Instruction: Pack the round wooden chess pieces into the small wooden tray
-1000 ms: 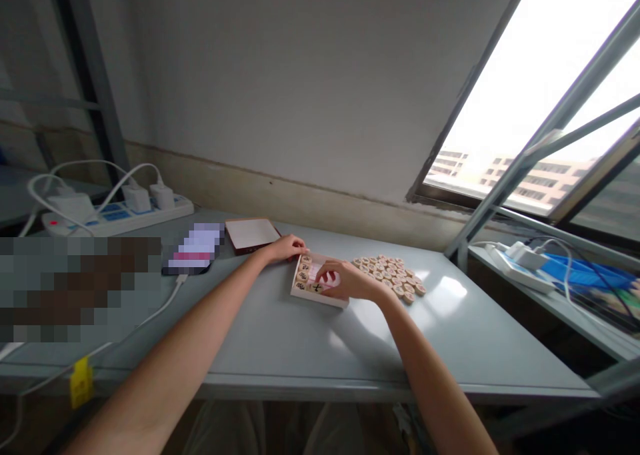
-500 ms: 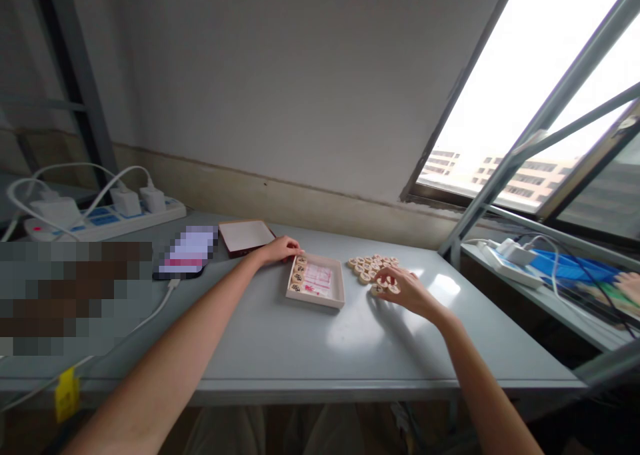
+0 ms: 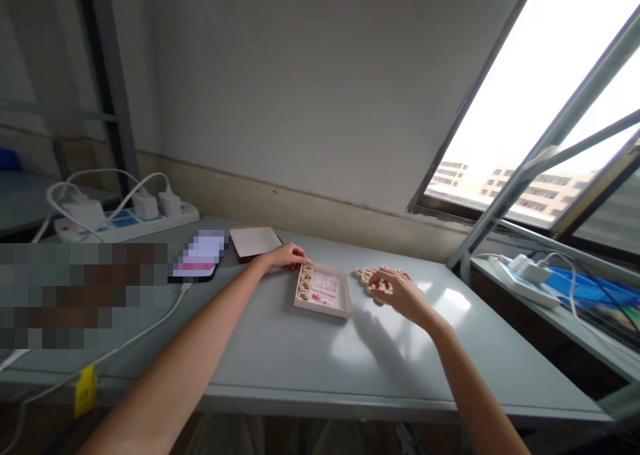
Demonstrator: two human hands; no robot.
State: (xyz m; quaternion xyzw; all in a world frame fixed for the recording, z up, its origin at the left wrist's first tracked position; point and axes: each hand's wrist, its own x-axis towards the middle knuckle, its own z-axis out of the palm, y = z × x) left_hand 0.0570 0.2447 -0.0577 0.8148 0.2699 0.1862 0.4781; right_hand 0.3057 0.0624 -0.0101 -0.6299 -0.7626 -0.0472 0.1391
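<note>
My left hand (image 3: 291, 256) rests at the far left corner of a shallow white box (image 3: 325, 310), its fingers closed on the rim. A column of round Chinese chess pieces (image 3: 305, 286) with dark characters lines the box's left side, and a sheet with red print (image 3: 324, 287) covers the rest of its floor. Right of the box, my right hand (image 3: 397, 292) hovers over the near part of a cluster of loose pieces (image 3: 361, 272). Its fingers are curled and pinched, seemingly round a Chinese chess piece, which they mostly hide.
The box lid (image 3: 256, 242) lies inside-up behind my left forearm. Left of it are a phone (image 3: 200, 254) on a charging cable and a white power strip (image 3: 127, 223). Another power strip (image 3: 530, 285) sits beyond the metal frame at right. A wall (image 3: 320, 108) stands behind the table.
My right hand has lifted slightly and shifted left toward the box. My left hand stays at the box corner. The whole view has shifted a little.
</note>
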